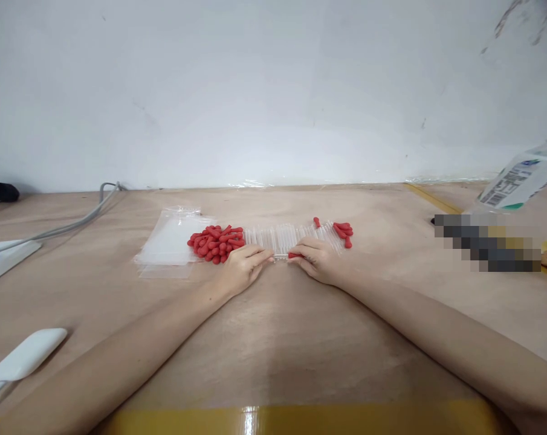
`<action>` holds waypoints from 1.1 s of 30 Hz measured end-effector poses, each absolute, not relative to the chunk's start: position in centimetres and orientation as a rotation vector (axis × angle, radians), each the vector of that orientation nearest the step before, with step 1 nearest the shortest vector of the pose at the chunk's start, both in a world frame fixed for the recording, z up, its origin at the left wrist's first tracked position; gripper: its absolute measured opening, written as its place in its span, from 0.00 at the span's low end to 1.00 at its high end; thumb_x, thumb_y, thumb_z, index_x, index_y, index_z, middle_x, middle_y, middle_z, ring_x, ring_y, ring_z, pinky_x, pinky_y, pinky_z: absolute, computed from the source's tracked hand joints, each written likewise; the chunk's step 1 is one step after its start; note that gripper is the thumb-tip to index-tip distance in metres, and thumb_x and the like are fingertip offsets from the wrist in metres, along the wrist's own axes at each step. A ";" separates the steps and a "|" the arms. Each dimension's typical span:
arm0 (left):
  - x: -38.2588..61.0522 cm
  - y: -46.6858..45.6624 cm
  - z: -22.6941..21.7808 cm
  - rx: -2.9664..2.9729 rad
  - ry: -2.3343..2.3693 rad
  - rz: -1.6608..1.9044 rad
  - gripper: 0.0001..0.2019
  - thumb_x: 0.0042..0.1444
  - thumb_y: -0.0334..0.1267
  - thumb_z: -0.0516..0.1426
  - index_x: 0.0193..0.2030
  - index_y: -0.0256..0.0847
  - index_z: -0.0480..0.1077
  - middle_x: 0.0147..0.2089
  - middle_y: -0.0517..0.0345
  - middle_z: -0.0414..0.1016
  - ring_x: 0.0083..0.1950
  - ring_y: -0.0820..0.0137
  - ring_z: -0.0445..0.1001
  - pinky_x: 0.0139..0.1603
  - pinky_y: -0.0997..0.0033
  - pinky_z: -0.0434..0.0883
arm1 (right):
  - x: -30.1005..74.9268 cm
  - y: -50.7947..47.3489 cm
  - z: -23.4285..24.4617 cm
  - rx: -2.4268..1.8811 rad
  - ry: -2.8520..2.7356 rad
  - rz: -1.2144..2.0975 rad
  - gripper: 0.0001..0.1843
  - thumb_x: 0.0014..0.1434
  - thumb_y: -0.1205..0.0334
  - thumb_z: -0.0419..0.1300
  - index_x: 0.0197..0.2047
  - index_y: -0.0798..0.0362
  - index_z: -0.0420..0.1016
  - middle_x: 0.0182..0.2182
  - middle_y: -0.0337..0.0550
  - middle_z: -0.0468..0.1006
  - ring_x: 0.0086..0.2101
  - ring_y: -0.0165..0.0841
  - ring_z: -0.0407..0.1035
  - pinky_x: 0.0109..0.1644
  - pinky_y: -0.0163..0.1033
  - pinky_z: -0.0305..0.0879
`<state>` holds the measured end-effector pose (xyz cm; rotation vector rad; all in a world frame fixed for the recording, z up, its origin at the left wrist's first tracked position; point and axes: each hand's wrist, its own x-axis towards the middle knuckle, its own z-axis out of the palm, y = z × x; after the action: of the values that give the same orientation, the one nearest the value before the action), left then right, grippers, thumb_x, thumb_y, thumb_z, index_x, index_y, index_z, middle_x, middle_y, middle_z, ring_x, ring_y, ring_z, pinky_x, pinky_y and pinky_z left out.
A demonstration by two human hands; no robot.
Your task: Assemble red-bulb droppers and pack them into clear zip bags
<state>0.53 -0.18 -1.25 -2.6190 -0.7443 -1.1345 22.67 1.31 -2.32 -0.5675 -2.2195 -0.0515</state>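
Note:
A clear dropper tube [280, 257] lies level between my two hands. My left hand [245, 266] is closed on its left end. My right hand [317, 258] pinches a red rubber bulb [295, 255] at the tube's right end; whether the bulb sits over the tube is hidden by the fingers. Just behind the hands, several more clear tubes [280, 235] lie side by side in a row. Beside my left hand is a heap of red rubber bulbs [214, 243]. A smaller group of red bulbs [343, 229] rests at the row's right end, with one single bulb [317, 222] near it.
Clear plastic bags [171, 235] lie left of the heap. A grey cable [80, 223] and a white device [28, 353] are at the left. On the right, a labelled bottle [518, 178] leans beside a blurred-out dark object [486, 241]. A white wall [264, 90] closes the back.

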 end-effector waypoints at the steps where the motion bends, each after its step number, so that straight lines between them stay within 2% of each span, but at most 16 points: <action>1: 0.6 -0.2 -1.3 -2.624 -0.742 -1.137 0.08 0.59 0.32 0.52 0.41 0.34 0.72 0.33 0.52 0.74 0.31 0.72 0.72 0.32 0.74 0.71 | 22.6 1.3 -2.3 -0.571 -2.229 -0.050 0.09 0.61 0.64 0.51 0.36 0.54 0.71 0.27 0.45 0.72 0.29 0.32 0.66 0.33 0.37 0.65; 18: 0.6 0.0 -1.6 -2.644 -0.756 -1.145 0.09 0.60 0.32 0.52 0.42 0.36 0.71 0.34 0.52 0.75 0.32 0.72 0.73 0.32 0.74 0.71 | 21.8 1.3 -1.7 -0.613 -2.310 -0.062 0.13 0.62 0.58 0.49 0.35 0.55 0.71 0.26 0.45 0.70 0.29 0.33 0.64 0.33 0.38 0.63; 24: 0.6 0.1 -1.6 -2.639 -0.772 -1.151 0.09 0.60 0.33 0.52 0.43 0.35 0.71 0.33 0.53 0.75 0.32 0.72 0.72 0.31 0.75 0.71 | 21.9 1.0 -1.1 -0.643 -2.239 0.177 0.11 0.58 0.57 0.55 0.33 0.56 0.72 0.26 0.44 0.71 0.28 0.30 0.65 0.31 0.36 0.63; 33: 0.5 0.0 -1.5 -2.642 -0.798 -1.139 0.10 0.60 0.32 0.51 0.43 0.36 0.71 0.34 0.52 0.75 0.33 0.72 0.73 0.34 0.73 0.72 | 21.9 0.2 -0.3 -0.720 -2.202 0.397 0.12 0.61 0.62 0.51 0.35 0.55 0.75 0.26 0.43 0.71 0.28 0.29 0.65 0.31 0.35 0.63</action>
<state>0.49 0.05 -1.51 -2.6420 -0.7979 -1.1393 21.86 0.22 -0.26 -0.7201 -2.2023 0.3967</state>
